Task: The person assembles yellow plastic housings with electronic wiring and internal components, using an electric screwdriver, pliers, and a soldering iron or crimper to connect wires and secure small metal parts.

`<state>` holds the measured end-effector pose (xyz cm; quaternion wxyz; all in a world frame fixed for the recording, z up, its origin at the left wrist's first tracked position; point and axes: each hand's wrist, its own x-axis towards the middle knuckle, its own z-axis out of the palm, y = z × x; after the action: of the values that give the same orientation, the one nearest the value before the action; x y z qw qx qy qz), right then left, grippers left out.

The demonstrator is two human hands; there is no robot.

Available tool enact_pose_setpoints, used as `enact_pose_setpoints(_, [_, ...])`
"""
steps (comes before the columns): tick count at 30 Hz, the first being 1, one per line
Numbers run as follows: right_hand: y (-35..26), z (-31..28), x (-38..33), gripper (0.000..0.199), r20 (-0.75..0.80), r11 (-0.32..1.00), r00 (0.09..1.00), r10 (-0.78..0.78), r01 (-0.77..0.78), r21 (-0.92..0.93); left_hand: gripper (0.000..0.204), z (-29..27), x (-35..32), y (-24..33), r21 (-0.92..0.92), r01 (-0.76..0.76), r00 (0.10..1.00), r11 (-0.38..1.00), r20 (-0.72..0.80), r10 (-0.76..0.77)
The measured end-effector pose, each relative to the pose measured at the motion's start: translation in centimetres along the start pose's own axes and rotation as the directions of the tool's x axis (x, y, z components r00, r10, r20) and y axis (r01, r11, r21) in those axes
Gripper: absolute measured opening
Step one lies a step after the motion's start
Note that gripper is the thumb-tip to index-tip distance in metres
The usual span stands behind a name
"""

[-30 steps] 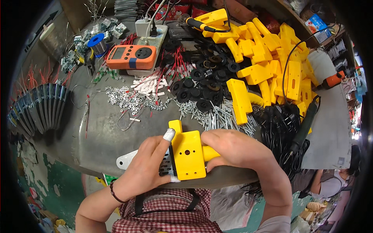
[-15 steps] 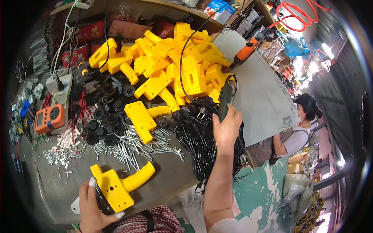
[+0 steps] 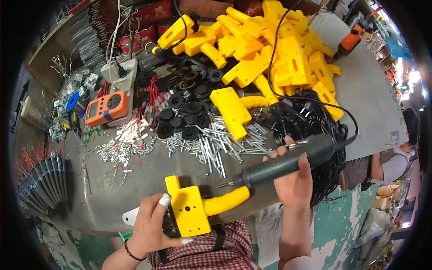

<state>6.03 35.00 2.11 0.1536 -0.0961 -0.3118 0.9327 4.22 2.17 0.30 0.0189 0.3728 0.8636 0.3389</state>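
My left hand (image 3: 150, 225), white wraps on its fingertips, grips a yellow plastic tool housing (image 3: 192, 207) at the near edge of the bench. The housing's curved handle points right, and holes dot its face. A pale flat blade-like piece (image 3: 130, 217) with a hole sticks out left of that hand. In my right hand (image 3: 294, 182) lies a dark green electric screwdriver (image 3: 283, 164), fingers behind it and thumb in front. Its bit (image 3: 226, 184) points left, above the yellow handle and apart from the housing's holes. A black cord runs from its rear end.
Loose long screws (image 3: 216, 148) and black round caps (image 3: 177, 121) lie beyond the housing. A heap of yellow housings (image 3: 252, 40) fills the back. Bundled black cables (image 3: 321, 175) hang at the right. An orange meter (image 3: 107, 109) stands left. A co-worker (image 3: 389, 166) sits at far right.
My right hand has lifted the electric screwdriver off the cable pile and swung it level, bit leftward. The left hand still holds the yellow housing. The whole view has shifted.
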Motion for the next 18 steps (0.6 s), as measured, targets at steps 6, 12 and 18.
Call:
enact_pose_setpoints(6, [1.6,-0.9,-0.9,0.036,0.030,0.963,0.999,-0.032,0.023,0.269,0.107,0.3,0.2,0.1,-0.004,-0.022,1.000,1.000,-0.012,0.022])
enact_pose_setpoints(12, [3.3,-0.4,-0.7,0.035,-0.013,0.978,1.000,-0.021,0.023,0.209,0.106,0.1,0.2,-0.2,-0.041,0.001,1.000,0.999,-0.015,-0.002])
enact_pose_setpoints(18, [5.6,-0.4,-0.6,0.035,0.005,0.927,1.000,0.005,-0.007,0.374,0.102,-1.0,0.1,-0.2,-0.021,0.056,0.997,0.998,0.062,-0.054])
